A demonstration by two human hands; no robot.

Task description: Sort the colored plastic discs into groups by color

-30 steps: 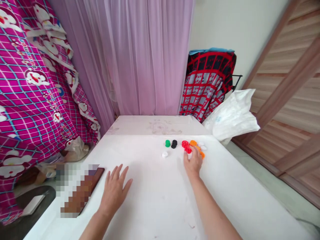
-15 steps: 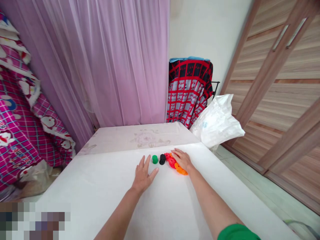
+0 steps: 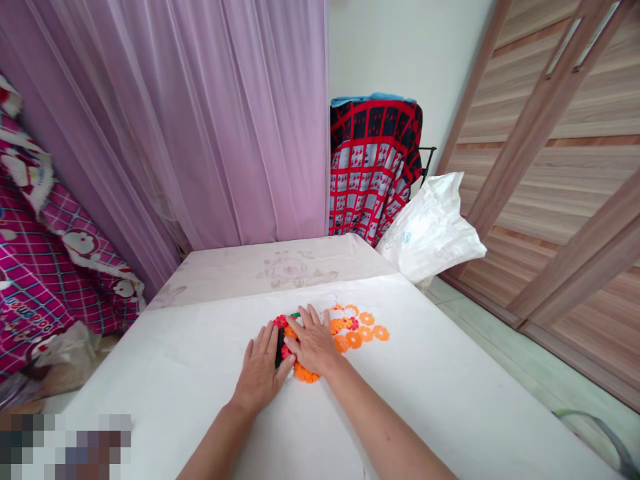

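On the white table cover (image 3: 200, 373), my left hand (image 3: 261, 370) lies flat with its fingers spread, against the left side of black pieces (image 3: 279, 348). My right hand (image 3: 315, 340) rests palm down over a cluster of small flower-shaped pieces, its fingers apart. Around it show red pieces (image 3: 281, 321), a bit of green (image 3: 295, 315) and orange pieces (image 3: 306, 375). Right of my right hand spread more orange pieces (image 3: 366, 333), with a few red and white ones among them. What lies under my palms is hidden.
Behind the table hangs a purple curtain (image 3: 240, 133). A red checked cloth (image 3: 367, 167) and a white plastic bag (image 3: 433, 230) are at the back right, near a wooden wardrobe (image 3: 565, 173). Pink patterned fabric (image 3: 65, 240) hangs at the left.
Both hands have moved left and nearer. My right hand now lies over the cluster, close to my left hand. The orange pieces, earlier bunched under my right hand, are spread out to the right.
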